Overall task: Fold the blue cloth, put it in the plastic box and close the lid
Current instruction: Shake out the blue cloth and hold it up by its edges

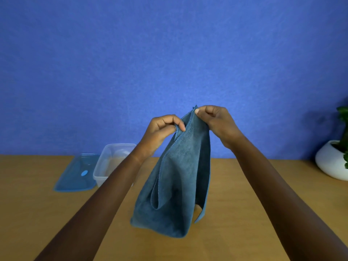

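Note:
The blue cloth (pixel 180 178) hangs doubled over in the air above the wooden table, its lower fold close to the tabletop. My left hand (pixel 160 132) pinches its stitched top edge from the left. My right hand (pixel 216 121) pinches the same top edge a little higher, on the right. The clear plastic box (pixel 107 164) stands open at the left of the table, partly hidden behind my left forearm. Its blue lid (pixel 75 174) lies flat on the table just left of the box.
A white round pot with a green plant (pixel 331 161) stands at the far right of the table (pixel 263 204). A blue wall (pixel 169 53) rises right behind the table's back edge.

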